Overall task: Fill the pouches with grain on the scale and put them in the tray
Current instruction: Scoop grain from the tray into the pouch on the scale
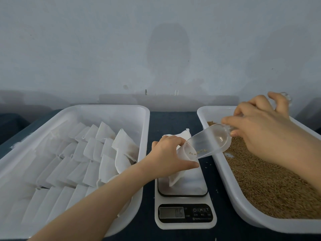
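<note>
A white digital scale (185, 213) stands in the middle on the dark cloth. On its steel platform sits a white pouch (177, 176), and my left hand (166, 153) grips it at its open mouth. My right hand (260, 129) holds the handle of a clear plastic scoop (208, 143). The scoop is tilted down to the left with its lip at the pouch's mouth, and only a few grains lie in it. Brown grain (264, 185) fills the white tray (225, 171) on the right. Another white tray (144, 129) on the left holds several white pouches (90, 153) in rows.
A pale wall rises just behind the table. A few loose grains (207, 164) lie on the dark cloth (173, 122) between the scale and the grain tray. Another pouch (184, 134) lies behind my left hand. The two trays flank the scale closely.
</note>
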`<state>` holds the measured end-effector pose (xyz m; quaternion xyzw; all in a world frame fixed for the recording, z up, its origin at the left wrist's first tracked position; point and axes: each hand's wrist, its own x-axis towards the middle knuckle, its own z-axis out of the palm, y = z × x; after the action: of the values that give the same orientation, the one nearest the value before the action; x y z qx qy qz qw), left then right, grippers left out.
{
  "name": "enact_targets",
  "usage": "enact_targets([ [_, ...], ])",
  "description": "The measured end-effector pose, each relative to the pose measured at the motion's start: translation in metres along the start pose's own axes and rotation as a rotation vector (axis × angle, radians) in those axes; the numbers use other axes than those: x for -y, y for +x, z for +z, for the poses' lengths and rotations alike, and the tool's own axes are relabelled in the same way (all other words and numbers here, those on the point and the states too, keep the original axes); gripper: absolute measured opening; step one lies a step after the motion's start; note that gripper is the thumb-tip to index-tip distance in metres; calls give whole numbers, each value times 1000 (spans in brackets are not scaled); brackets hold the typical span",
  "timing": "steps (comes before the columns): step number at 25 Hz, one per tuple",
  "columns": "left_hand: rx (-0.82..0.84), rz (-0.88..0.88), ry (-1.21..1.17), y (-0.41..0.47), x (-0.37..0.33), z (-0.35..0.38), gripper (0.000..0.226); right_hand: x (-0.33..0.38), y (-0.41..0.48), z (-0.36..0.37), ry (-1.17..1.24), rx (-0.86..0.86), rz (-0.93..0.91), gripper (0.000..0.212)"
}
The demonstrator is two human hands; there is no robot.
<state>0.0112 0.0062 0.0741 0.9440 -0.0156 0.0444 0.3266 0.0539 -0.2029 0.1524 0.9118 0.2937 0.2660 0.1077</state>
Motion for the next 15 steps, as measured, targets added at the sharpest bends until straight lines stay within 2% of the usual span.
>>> enact_targets([
  [5,4,-14,-33,-1,-2,-2,46,-2,-5,5,32,-101,-9,31],
  [8,21,-25,-50,-1,-2,-3,45,-6,-9,10,48,-104,-23,33],
  [15,68,-71,-46,-1,-3,-4,39,-15,-19,17,260,165,155,33],
])
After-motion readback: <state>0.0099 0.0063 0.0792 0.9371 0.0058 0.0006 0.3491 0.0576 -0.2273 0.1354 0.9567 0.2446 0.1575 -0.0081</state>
